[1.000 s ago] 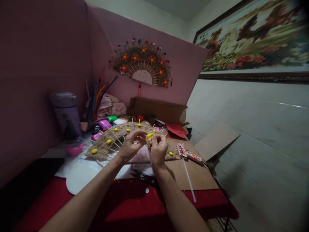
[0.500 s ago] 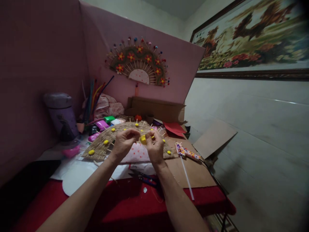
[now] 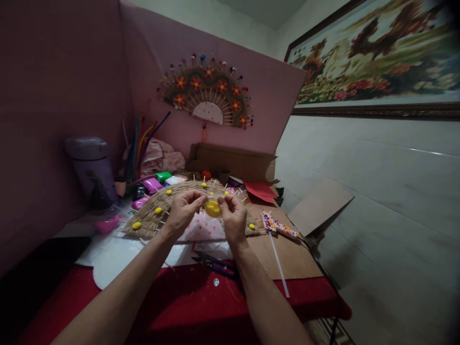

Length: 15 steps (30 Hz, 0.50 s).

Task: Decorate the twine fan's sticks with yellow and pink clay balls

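Pinching with left hand (image 3: 186, 211) and right hand (image 3: 233, 215), thumbs against fingers, one yellow lump (image 3: 212, 209) in what looks like a clear wrapper, at the centre of the frame. Just behind, one woven fan (image 3: 149, 220) bearing at least six yellow dots (image 3: 136, 225), some perhaps hidden. Lower centre: one pair of scissors (image 3: 212, 263), partly behind the right forearm, and one small clear disc (image 3: 216, 282). Right of centre: one flower-patterned glue gun (image 3: 278, 226), one pale stick (image 3: 279, 264) reaching down from near its head. Upper centre: one second fan (image 3: 206, 91) with eight flowers (image 3: 222, 86). Left: one purple tumbler (image 3: 91, 175).
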Available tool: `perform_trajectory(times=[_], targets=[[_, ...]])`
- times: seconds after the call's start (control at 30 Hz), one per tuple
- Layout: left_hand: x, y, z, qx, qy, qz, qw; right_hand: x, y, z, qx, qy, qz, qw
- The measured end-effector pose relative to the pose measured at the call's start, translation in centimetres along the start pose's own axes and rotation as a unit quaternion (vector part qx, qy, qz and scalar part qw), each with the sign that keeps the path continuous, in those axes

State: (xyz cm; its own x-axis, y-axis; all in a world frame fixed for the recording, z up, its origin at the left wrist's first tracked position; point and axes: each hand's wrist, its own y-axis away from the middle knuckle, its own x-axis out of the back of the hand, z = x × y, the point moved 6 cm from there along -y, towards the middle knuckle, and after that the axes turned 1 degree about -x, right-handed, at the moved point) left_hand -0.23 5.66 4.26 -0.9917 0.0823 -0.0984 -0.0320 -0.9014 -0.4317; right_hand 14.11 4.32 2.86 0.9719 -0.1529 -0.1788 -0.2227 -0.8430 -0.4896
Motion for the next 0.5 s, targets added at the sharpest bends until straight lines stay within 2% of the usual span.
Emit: perform_trajectory(times=[0.5], targets=[[-0.26,0.08,0.49,-0.034,-0.059,-0.011,0.998,0.34,-0.30,0.17,0.004,0.003,-0.012,1.000]])
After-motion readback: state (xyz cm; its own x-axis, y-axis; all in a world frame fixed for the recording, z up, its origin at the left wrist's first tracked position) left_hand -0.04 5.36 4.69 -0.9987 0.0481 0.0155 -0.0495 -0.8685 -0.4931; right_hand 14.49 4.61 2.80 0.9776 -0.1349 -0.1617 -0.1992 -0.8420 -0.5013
